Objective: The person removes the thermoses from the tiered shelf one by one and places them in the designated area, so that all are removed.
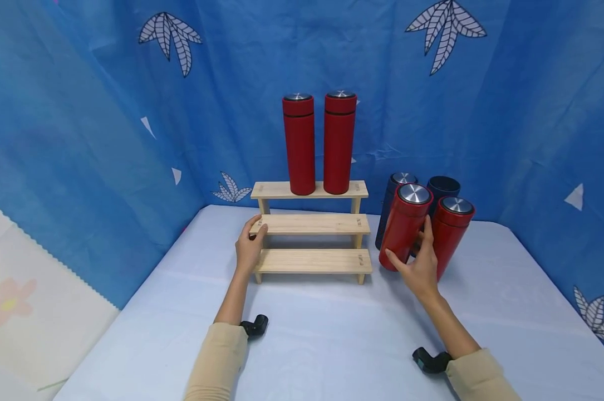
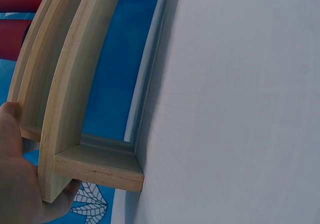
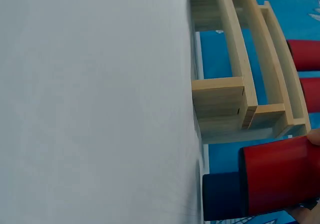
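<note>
A three-tier wooden stand (image 1: 312, 224) is on the table. My left hand (image 1: 249, 248) holds its left end at the middle tier; in the left wrist view part of that hand (image 2: 20, 184) is hidden behind the wood. Two red thermos bottles (image 1: 299, 147) stand upright on the top tier. To the right of the stand, my right hand (image 1: 421, 273) grips another silver-lidded red thermos bottle (image 1: 404, 228) between thumb and fingers. Its base (image 3: 245, 181) looks raised off the table in the right wrist view. One more red thermos bottle (image 1: 451, 231) is just right of that hand.
Behind the held bottle are a dark blue thermos bottle (image 1: 389, 206) with a silver lid and a dark-topped bottle (image 1: 443, 185), both partly hidden. A pale cloth covers the table (image 1: 332, 334). A blue patterned curtain (image 1: 261, 67) hangs behind and at the sides.
</note>
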`<state>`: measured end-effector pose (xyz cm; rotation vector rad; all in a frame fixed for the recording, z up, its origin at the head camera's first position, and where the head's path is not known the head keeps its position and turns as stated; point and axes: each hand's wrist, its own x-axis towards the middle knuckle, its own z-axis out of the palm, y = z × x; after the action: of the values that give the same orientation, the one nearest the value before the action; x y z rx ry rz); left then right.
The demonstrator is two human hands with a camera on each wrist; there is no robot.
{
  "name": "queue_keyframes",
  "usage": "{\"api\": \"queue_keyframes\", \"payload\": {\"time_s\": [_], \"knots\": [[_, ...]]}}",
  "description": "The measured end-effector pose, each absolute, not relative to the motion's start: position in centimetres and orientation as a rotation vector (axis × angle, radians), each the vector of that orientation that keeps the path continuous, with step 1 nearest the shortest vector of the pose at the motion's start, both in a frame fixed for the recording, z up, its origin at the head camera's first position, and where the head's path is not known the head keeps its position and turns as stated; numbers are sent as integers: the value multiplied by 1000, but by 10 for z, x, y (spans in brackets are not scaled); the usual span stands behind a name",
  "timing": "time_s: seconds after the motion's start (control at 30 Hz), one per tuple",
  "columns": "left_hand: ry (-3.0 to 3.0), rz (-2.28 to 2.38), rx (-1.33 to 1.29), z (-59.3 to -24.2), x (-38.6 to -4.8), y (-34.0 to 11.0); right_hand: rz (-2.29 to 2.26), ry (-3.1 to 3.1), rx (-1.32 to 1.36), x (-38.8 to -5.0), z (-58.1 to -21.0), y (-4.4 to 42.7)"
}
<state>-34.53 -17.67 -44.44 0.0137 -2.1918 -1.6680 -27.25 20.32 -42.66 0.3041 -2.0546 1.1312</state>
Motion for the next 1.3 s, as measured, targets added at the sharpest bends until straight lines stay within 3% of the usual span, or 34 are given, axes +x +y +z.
{"api": "queue_keyframes", "payload": {"time_s": [0.53, 1.3], "knots": [[-2191, -1648, 22, -441, -345, -176, 1165, -2147, 263, -279, -460, 212], [-2201, -1684, 30, -443, -344, -176, 1226, -2161, 209, -278, -461, 210]]}}
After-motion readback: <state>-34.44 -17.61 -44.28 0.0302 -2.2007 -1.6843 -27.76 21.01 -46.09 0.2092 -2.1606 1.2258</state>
